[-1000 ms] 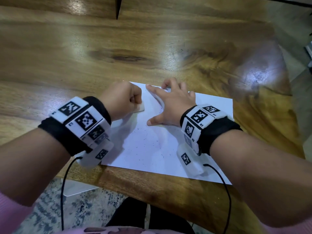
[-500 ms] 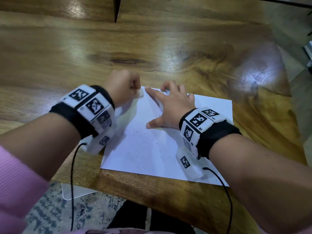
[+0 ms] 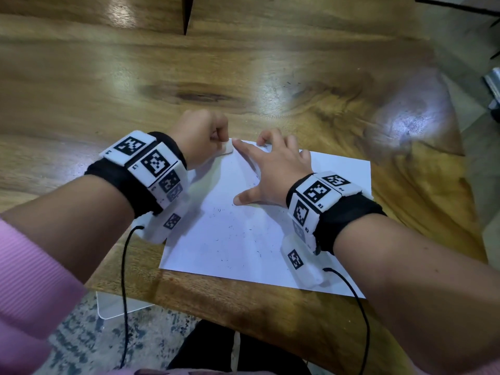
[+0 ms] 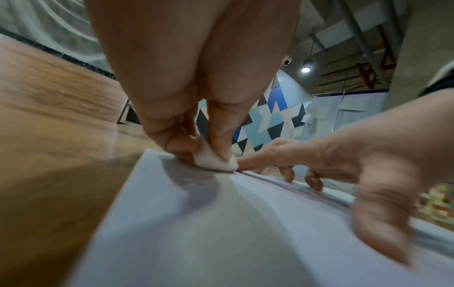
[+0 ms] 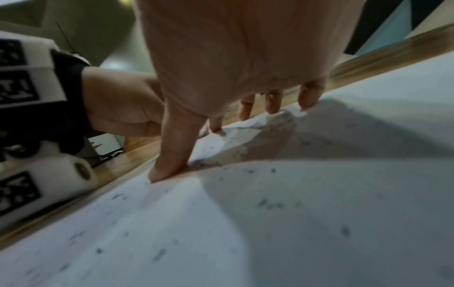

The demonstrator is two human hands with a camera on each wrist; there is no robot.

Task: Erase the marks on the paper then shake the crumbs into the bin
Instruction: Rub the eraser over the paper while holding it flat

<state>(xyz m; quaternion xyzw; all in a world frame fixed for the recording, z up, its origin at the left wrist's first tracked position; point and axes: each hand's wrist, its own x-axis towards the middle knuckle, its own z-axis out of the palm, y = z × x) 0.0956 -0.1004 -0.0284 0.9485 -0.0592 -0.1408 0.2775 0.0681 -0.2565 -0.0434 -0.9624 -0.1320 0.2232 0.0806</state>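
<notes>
A white sheet of paper (image 3: 243, 239) lies on the wooden table near its front edge, sprinkled with dark eraser crumbs (image 3: 230, 228). My left hand (image 3: 201, 136) pinches a small white eraser (image 3: 227, 151) and presses it on the paper's far left corner. The eraser (image 4: 216, 161) sits between my thumb and fingers in the left wrist view. My right hand (image 3: 273, 169) lies spread on the paper (image 5: 294, 213), fingertips (image 5: 169, 170) pressing it flat, the index tip almost touching the eraser. The paper wrinkles a little under those fingers. No bin is in view.
The wooden table (image 3: 243, 77) stretches far and wide beyond the paper. A clear white-rimmed object (image 3: 116, 307) stands on the patterned rug below the table's front edge at the left. Black cables hang from both wrist units.
My left hand has slid the eraser away from me, from the left part of the sheet up to its far left corner. The right hand has stayed pressed on the paper.
</notes>
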